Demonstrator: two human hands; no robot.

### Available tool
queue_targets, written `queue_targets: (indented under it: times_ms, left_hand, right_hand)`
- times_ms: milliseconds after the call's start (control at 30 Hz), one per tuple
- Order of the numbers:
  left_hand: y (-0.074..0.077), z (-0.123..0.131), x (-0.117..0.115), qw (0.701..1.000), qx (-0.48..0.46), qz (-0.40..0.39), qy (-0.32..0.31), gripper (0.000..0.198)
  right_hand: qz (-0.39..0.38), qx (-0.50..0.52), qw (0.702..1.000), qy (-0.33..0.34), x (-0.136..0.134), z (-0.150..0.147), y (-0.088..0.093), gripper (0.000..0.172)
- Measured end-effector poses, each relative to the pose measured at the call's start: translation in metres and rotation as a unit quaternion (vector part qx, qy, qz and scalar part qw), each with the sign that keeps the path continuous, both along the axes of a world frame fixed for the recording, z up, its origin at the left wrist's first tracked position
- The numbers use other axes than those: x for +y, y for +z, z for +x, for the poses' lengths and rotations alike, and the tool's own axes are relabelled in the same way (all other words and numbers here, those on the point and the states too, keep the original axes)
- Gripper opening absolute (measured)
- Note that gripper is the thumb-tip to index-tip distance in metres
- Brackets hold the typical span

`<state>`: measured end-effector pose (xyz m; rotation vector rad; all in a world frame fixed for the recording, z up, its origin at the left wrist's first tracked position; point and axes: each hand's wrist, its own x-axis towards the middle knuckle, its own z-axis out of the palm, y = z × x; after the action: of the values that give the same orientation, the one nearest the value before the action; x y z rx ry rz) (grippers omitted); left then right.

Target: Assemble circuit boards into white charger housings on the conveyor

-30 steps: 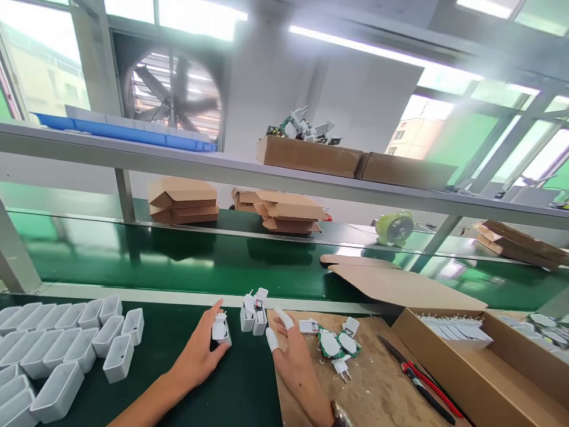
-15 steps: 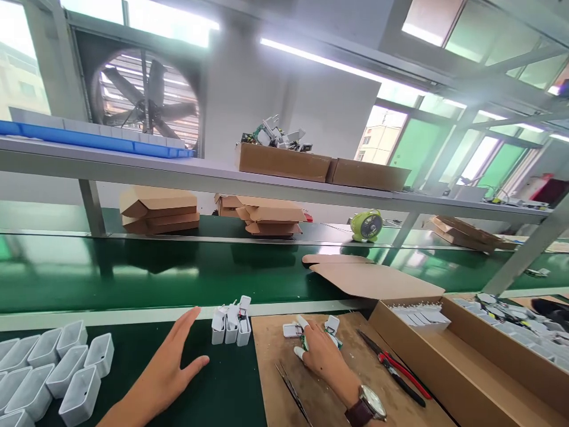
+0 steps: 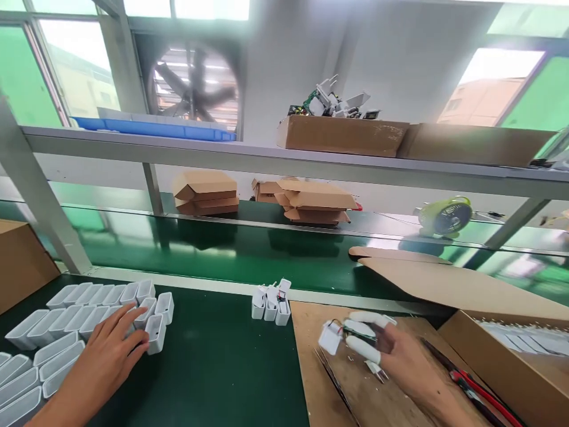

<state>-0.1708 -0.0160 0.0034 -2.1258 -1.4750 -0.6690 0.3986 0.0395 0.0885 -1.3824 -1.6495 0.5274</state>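
My left hand (image 3: 109,347) hovers over the rows of white plastic cases (image 3: 80,320), palm down. Its fingers are apart, and thumb and forefinger are close beside an end case (image 3: 156,333); I cannot tell whether they touch it. My right hand (image 3: 406,356), with white covers on the fingertips, pinches a small green circuit board (image 3: 360,330) above the brown work board (image 3: 326,312). Thin wires join it to a square white piece (image 3: 330,338). Below those fingers shows a white plug with metal prongs (image 3: 377,370).
Tweezers (image 3: 335,382) and red-handled pliers (image 3: 471,385) lie on the work board. Three filled white cases (image 3: 271,305) stand near the bench's back edge. An open carton (image 3: 524,367) is at right. A shelf (image 3: 249,155) crosses above.
My left hand has moved left to the white cases. My right hand has lifted the circuit board with its wired white piece from the work board. The view has turned left.
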Motion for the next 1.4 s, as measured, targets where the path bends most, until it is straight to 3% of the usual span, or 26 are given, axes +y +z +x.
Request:
queue_targets:
  times_ms: [100, 167, 233, 300, 400, 467, 533, 667, 767, 800, 867, 933, 967, 1133, 1267, 1400]
  left_hand:
    - [0.005, 0.019, 0.007, 0.999, -0.029, -0.031, -0.029, 0.033]
    - [0.011, 0.034, 0.011, 0.994, -0.035, -0.092, -0.047, 0.03]
    - [0.017, 0.047, 0.013, 0.984, -0.031, -0.167, -0.047, 0.025]
    - [0.02, 0.057, 0.013, 0.974, -0.027, -0.22, -0.045, 0.027]
    - [0.017, 0.063, 0.01, 0.973, -0.051, -0.216, -0.069, 0.039]
    - [0.012, 0.065, 0.005, 0.97, -0.092, -0.205, -0.098, 0.039]
    - [0.008, 0.069, -0.003, 0.96, -0.137, -0.207, -0.127, 0.032]
    - [0.012, 0.096, -0.01, 0.931, -0.201, -0.246, -0.178, 0.028]
    - [0.022, 0.119, 0.001, 0.901, -0.24, -0.294, -0.208, 0.035]
    - [0.026, 0.125, 0.008, 0.891, -0.253, -0.313, -0.209, 0.045]
    - [0.031, 0.131, 0.024, 0.869, -0.284, -0.358, -0.191, 0.083]
    - [0.033, 0.135, 0.038, 0.837, -0.321, -0.409, -0.172, 0.119]
    - [0.031, 0.136, 0.043, 0.82, -0.34, -0.429, -0.169, 0.127]
    - [0.014, 0.141, 0.045, 0.773, -0.386, -0.474, -0.169, 0.127]
    - [0.005, 0.132, 0.034, 0.755, -0.407, -0.472, -0.202, 0.115]
    - [0.003, 0.137, 0.034, 0.775, -0.452, -0.424, -0.129, 0.091]
  right_hand:
    - [-0.082, -0.074, 0.983, 0.149, -0.015, -0.052, 0.02, 0.018]
    - [-0.126, -0.176, 0.958, 0.187, -0.02, -0.081, 0.028, 0.017]
    - [-0.167, -0.292, 0.923, 0.187, -0.021, -0.105, 0.029, 0.03]
    - [-0.193, -0.363, 0.894, 0.182, -0.022, -0.126, 0.02, 0.048]
    - [-0.186, -0.406, 0.873, 0.196, -0.024, -0.148, -0.001, 0.063]
    - [-0.165, -0.428, 0.866, 0.197, -0.028, -0.155, -0.014, 0.058]
    - [-0.145, -0.431, 0.871, 0.186, -0.032, -0.158, -0.023, 0.042]
    - [-0.126, -0.396, 0.888, 0.197, -0.03, -0.16, -0.033, 0.036]
    - [-0.095, -0.372, 0.898, 0.214, -0.02, -0.16, -0.039, 0.04]
    - [-0.081, -0.36, 0.903, 0.218, -0.016, -0.16, -0.041, 0.041]
    - [-0.051, -0.309, 0.923, 0.225, -0.007, -0.157, -0.044, 0.043]
    - [-0.04, -0.22, 0.947, 0.231, 0.001, -0.155, -0.048, 0.046]
    - [-0.046, -0.163, 0.957, 0.236, 0.004, -0.154, -0.05, 0.047]
    - [-0.116, 0.086, 0.957, 0.25, 0.011, -0.158, -0.065, 0.053]
    - [-0.159, 0.127, 0.949, 0.242, 0.005, -0.158, -0.075, 0.061]
    - [-0.17, 0.141, 0.955, 0.198, -0.002, -0.158, -0.079, 0.061]
